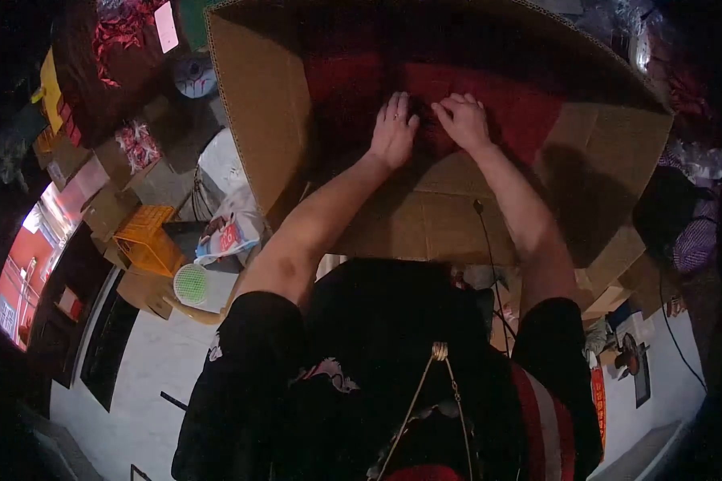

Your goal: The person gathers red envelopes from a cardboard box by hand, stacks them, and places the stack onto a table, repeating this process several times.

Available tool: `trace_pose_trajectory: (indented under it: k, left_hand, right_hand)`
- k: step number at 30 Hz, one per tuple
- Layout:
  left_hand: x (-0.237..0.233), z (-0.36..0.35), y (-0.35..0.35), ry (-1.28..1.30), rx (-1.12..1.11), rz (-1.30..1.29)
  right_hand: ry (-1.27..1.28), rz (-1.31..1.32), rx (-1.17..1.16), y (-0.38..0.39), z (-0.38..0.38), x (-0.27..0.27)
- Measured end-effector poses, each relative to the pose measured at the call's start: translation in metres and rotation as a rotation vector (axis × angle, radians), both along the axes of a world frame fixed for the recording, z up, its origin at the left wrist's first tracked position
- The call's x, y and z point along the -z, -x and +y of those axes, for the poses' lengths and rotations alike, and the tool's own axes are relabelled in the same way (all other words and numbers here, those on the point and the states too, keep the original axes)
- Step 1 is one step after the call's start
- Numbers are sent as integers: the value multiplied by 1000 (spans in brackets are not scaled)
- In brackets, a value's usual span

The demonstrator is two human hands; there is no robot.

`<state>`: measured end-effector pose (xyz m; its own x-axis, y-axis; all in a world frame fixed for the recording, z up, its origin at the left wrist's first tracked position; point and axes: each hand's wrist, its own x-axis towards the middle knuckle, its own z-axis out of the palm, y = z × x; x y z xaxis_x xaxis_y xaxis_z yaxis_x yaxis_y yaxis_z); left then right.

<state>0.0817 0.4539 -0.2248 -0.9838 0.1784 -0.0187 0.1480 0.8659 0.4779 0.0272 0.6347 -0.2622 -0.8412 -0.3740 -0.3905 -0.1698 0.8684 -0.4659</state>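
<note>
Both hands reach into a large open cardboard box [261,104] in front of me. Inside it lies dark red material [525,112], probably fabric, though the shadow hides its detail. My left hand [395,132] rests palm down at the near edge of the red material, its fingers stretched forward and a ring on one of them. Just to its right, my right hand [465,124] lies on the material with the thumb out to the side and the fingers slightly bent. Neither hand shows anything gripped.
On the left stand an orange plastic crate [147,240], a white plastic bag [233,232] with printed contents, and a round green mesh item [190,284]. A dark cable [489,240] hangs by the box's near side. A small fan-like object [630,357] is at the lower right.
</note>
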Motion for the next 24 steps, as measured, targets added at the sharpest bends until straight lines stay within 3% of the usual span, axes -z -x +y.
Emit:
trace_pose_trajectory:
  k: [1, 3, 4, 7, 9, 10, 11, 13, 15, 17, 18, 19, 21, 22, 24]
  left_hand:
    - [-1, -2, 1, -2, -2, 1]
    - [-3, -9, 6, 260, 384, -501]
    - [-1, -10, 4, 261, 382, -502]
    - [-2, -10, 4, 227, 361, -494]
    - [-4, -10, 5, 140, 280, -508]
    - [-9, -9, 13, 232, 352, -678]
    - [-9, -8, 10, 230, 354, -678]
    - [-3, -6, 0, 39, 52, -365]
    - [10, -4, -6, -81, -34, -301]
    - [26, -8, -13, 148, 257, -236]
    - [21, -7, -10, 147, 265, -363]
    - [4, -6, -2, 148, 263, -363]
    - [-28, -3, 16, -188, -11, -753]
    - [-3, -4, 6, 189, 298, -571]
    - [-3, -4, 10, 236, 335, -596]
  right_hand:
    - [-2, 1, -2, 3, 1, -3]
    - [47, -120, -38, 10, 2, -8]
    - [107, 79, -18, 8, -3, -8]
    - [119, 129, 3, 16, -15, -3]
    - [60, 19, 3, 17, -13, -2]
    - [12, -9, -18, 15, -13, 0]
    - [-39, -37, -41, 13, -11, 0]
    - [-40, -166, -141, 11, -3, -6]
    - [11, -193, -128, -3, 3, -10]
    - [30, -170, -77, -14, 7, -4]
    - [64, -244, -83, -11, 8, -6]
    - [64, -244, -84, -13, 7, -2]
    - [134, -54, -79, -14, 5, 11]
    - [156, -121, -82, -12, 5, 16]
    - [70, -184, -79, -7, 0, 19]
